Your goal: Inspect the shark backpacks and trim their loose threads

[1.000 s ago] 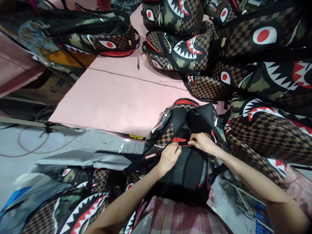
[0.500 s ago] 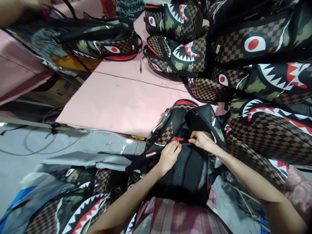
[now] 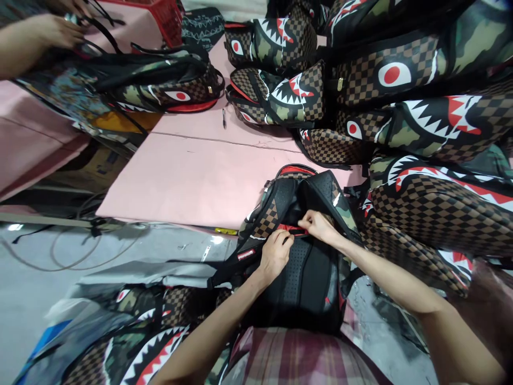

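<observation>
Black backpack (image 3: 298, 262), back panel up: where does it lie, and could it move?

It reaches from the person's plaid clothing (image 3: 284, 355) onto the near edge of the pink table (image 3: 172, 187). I'd judge it could slide downward if nothing held it, since its lower end seems unsupported by the tabletop.

And the grip?

The left hand (image 3: 276, 251) has its fingers half bent over an edge beside the red lining (image 3: 285, 227); with the thumb hidden, I can't tell whether it grips or only presses. The right hand (image 3: 318, 225) has thumb and forefinger pinched together on a piece of that edge too small to identify.

The risk there?

The lining might get nipped if it bunches up under those fingertips.

Farther out?

The piled backpacks (image 3: 433, 208) at the right sit just beside it and could scuff it if it is turned. The pen (image 3: 224, 118) and, beyond it, another person's hand (image 3: 66, 32) look too far off to interfere.
</observation>
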The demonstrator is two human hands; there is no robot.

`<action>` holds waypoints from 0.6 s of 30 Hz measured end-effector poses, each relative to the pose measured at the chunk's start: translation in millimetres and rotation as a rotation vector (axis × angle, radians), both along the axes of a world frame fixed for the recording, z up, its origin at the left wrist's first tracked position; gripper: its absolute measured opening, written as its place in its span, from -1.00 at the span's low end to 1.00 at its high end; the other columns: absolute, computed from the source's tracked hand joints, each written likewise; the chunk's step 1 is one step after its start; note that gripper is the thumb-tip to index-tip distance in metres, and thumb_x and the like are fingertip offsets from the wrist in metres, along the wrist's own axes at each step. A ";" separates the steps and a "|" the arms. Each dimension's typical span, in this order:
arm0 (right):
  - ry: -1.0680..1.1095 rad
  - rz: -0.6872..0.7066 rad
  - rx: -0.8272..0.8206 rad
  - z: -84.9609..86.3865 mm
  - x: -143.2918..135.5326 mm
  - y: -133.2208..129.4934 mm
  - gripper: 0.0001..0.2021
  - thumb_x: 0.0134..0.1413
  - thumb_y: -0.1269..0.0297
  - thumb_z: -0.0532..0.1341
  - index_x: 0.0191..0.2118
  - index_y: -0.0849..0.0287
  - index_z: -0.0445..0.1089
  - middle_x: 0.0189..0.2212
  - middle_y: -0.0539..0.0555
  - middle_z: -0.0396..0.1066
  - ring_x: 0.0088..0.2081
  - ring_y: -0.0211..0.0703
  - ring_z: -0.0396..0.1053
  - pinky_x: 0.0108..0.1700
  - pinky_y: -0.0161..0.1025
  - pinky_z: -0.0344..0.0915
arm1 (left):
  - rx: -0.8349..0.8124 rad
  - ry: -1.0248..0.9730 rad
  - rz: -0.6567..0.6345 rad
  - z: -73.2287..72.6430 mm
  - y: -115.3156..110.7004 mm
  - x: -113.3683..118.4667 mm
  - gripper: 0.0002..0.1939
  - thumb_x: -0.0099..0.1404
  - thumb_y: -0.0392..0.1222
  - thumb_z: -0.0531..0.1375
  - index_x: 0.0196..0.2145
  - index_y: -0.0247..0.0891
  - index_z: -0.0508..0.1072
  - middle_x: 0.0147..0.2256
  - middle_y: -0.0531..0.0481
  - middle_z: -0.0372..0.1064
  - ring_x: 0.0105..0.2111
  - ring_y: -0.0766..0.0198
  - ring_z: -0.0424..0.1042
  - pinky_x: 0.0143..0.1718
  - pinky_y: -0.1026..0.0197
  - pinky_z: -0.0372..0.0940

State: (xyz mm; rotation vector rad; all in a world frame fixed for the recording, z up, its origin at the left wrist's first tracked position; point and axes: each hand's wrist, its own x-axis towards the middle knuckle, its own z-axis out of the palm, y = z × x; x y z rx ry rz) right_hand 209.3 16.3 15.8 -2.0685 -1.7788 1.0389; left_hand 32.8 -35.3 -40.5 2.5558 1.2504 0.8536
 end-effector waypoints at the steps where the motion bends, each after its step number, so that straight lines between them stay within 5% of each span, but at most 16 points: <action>1: 0.085 -0.115 0.026 -0.2 0.7 3.1 -0.77 0.04 0.12 0.11 -0.44 0.18 0.33 -0.51 0.01 0.37 -0.42 -0.20 0.32 -0.39 -0.32 0.15 | -0.004 0.006 0.003 0.9 -0.6 -0.5 -0.73 0.22 -0.44 0.01 -0.21 -0.25 0.41 -0.27 -0.08 0.39 -0.14 0.20 0.32 -0.11 0.15 0.32; 4: 0.223 -0.311 0.078 -2.3 5.5 10.3 -0.77 0.05 0.12 0.06 -0.43 0.17 0.30 -0.51 -0.01 0.33 -0.43 -0.22 0.28 -0.38 -0.31 0.18 | -0.074 0.038 0.036 8.1 0.5 -2.7 -0.76 0.25 -0.39 0.01 -0.16 -0.30 0.38 -0.26 -0.11 0.41 -0.16 0.20 0.35 -0.12 0.18 0.30; 8: 0.285 -0.289 0.070 -7.9 13.8 10.1 -0.82 -0.01 0.14 0.11 -0.46 0.13 0.29 -0.55 -0.05 0.30 -0.45 -0.25 0.26 -0.40 -0.33 0.18 | -0.304 0.239 0.130 32.5 20.4 0.1 -0.71 0.34 -0.25 -0.06 -0.04 -0.29 0.32 -0.31 -0.10 0.45 -0.29 0.23 0.44 -0.29 0.24 0.30; 11: 0.241 -0.256 0.068 -9.6 15.8 8.3 -0.79 0.00 0.11 0.10 -0.47 0.15 0.28 -0.57 -0.06 0.29 -0.46 -0.26 0.26 -0.43 -0.35 0.16 | -0.411 0.517 -0.009 53.8 48.4 11.0 -0.65 0.33 -0.25 -0.06 0.04 -0.19 0.30 -0.32 -0.11 0.48 -0.35 0.17 0.47 -0.34 0.21 0.28; 14: 0.130 -0.161 0.042 -6.9 14.9 6.3 -0.75 0.04 0.12 0.07 -0.46 0.19 0.30 -0.58 -0.05 0.29 -0.49 -0.29 0.25 -0.46 -0.37 0.13 | -0.450 0.694 -0.144 65.6 69.8 23.5 -0.72 0.26 -0.34 -0.01 -0.17 -0.22 0.45 -0.31 -0.16 0.48 -0.31 0.12 0.47 -0.32 0.19 0.28; 18: 0.055 -0.066 0.017 -0.4 14.2 0.0 -0.80 -0.03 0.19 0.17 -0.51 0.22 0.34 -0.63 -0.05 0.28 -0.55 -0.31 0.22 -0.50 -0.37 0.07 | -0.425 0.712 -0.110 64.5 70.5 29.4 -0.73 0.23 -0.43 -0.04 -0.31 -0.34 0.45 -0.33 -0.22 0.46 -0.29 0.04 0.47 -0.33 0.13 0.29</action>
